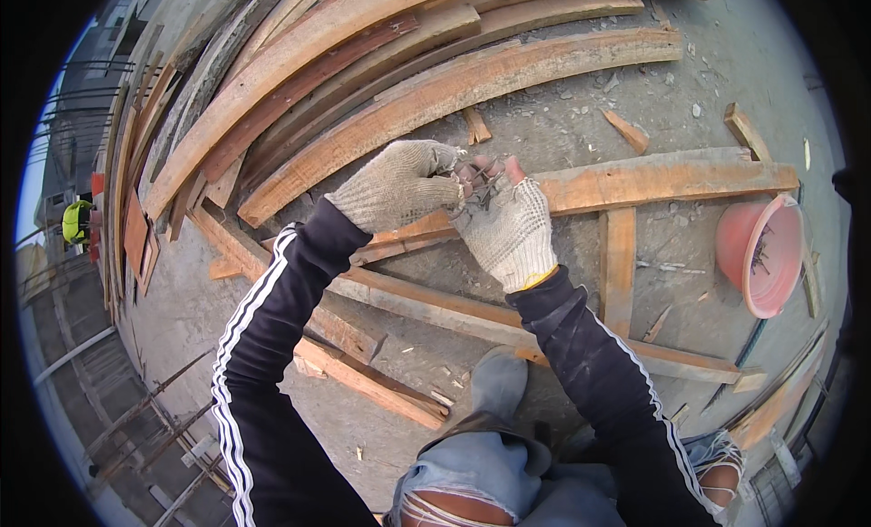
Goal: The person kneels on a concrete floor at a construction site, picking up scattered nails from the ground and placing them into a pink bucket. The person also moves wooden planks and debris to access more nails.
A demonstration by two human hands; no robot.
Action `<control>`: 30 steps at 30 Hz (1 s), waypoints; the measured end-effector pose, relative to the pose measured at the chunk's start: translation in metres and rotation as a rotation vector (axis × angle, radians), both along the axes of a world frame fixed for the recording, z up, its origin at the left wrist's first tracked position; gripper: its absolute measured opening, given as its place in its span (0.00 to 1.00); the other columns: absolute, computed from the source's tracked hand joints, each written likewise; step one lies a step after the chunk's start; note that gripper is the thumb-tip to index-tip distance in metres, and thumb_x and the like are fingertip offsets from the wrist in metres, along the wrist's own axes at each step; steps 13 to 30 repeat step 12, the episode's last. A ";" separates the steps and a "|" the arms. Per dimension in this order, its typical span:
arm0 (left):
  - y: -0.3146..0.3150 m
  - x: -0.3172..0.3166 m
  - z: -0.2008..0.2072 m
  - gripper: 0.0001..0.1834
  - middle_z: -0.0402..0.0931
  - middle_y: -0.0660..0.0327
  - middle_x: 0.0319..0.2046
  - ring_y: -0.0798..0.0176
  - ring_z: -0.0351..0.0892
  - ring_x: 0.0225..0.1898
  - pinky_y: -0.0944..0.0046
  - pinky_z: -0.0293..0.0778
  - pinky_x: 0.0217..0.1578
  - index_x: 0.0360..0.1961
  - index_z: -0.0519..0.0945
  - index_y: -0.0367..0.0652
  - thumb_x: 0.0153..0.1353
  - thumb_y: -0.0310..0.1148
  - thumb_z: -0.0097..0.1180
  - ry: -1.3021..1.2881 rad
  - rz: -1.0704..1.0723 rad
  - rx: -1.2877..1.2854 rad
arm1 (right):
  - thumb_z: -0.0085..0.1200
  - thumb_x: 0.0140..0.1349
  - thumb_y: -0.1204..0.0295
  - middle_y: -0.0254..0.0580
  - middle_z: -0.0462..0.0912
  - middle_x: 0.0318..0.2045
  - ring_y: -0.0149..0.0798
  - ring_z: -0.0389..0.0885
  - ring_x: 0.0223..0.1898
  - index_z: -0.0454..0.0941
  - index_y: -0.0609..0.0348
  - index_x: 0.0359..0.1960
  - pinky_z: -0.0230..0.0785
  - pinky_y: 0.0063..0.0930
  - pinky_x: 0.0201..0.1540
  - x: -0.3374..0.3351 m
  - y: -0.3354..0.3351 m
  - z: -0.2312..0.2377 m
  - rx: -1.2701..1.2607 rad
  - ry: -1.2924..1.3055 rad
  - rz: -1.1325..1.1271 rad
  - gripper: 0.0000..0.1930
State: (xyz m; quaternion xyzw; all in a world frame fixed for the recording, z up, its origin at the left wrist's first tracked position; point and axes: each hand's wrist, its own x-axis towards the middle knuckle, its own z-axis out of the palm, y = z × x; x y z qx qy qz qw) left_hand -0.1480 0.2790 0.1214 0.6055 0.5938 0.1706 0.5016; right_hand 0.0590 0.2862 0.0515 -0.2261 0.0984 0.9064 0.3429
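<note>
My right hand [508, 228], in a cream knitted glove with bare fingertips, is closed around a loose bunch of grey metal nails [483, 193], palm turned up. From the other side, my left hand [404, 184], gloved alike, meets the bunch with curled fingers and thumb gripping at its edge. Exactly which nails each hand grips is partly hidden by the fingers. Just below both hands lies a long wooden beam [671, 180], running off to the right.
Long timber beams [472, 84] are piled at the far left. More wooden pieces [426, 305] lie crossed near my boot [499, 382]. A pink bucket [760, 255] at right, tilted in view, holds some nails. Wood scraps litter the concrete. A person in a bright vest [77, 222] is at far left.
</note>
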 end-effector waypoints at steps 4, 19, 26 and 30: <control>-0.023 0.022 0.001 0.23 0.81 0.49 0.48 0.51 0.83 0.50 0.52 0.78 0.51 0.56 0.83 0.41 0.62 0.38 0.71 0.164 0.118 0.349 | 0.46 0.80 0.52 0.42 0.85 0.40 0.43 0.82 0.40 0.82 0.53 0.41 0.78 0.40 0.46 0.027 -0.008 -0.005 -0.067 0.087 -0.025 0.20; -0.011 -0.075 -0.114 0.46 0.66 0.50 0.70 0.38 0.66 0.72 0.33 0.65 0.64 0.72 0.70 0.52 0.53 0.50 0.75 0.916 0.126 0.228 | 0.45 0.80 0.51 0.36 0.84 0.31 0.40 0.82 0.29 0.81 0.53 0.42 0.77 0.40 0.37 0.147 0.025 0.015 0.207 -0.099 -0.113 0.20; -0.011 -0.075 -0.114 0.46 0.66 0.50 0.70 0.38 0.66 0.72 0.33 0.65 0.64 0.72 0.70 0.52 0.53 0.50 0.75 0.916 0.126 0.228 | 0.45 0.80 0.51 0.36 0.84 0.31 0.40 0.82 0.29 0.81 0.53 0.42 0.77 0.40 0.37 0.147 0.025 0.015 0.207 -0.099 -0.113 0.20; -0.011 -0.075 -0.114 0.46 0.66 0.50 0.70 0.38 0.66 0.72 0.33 0.65 0.64 0.72 0.70 0.52 0.53 0.50 0.75 0.916 0.126 0.228 | 0.45 0.80 0.51 0.36 0.84 0.31 0.40 0.82 0.29 0.81 0.53 0.42 0.77 0.40 0.37 0.147 0.025 0.015 0.207 -0.099 -0.113 0.20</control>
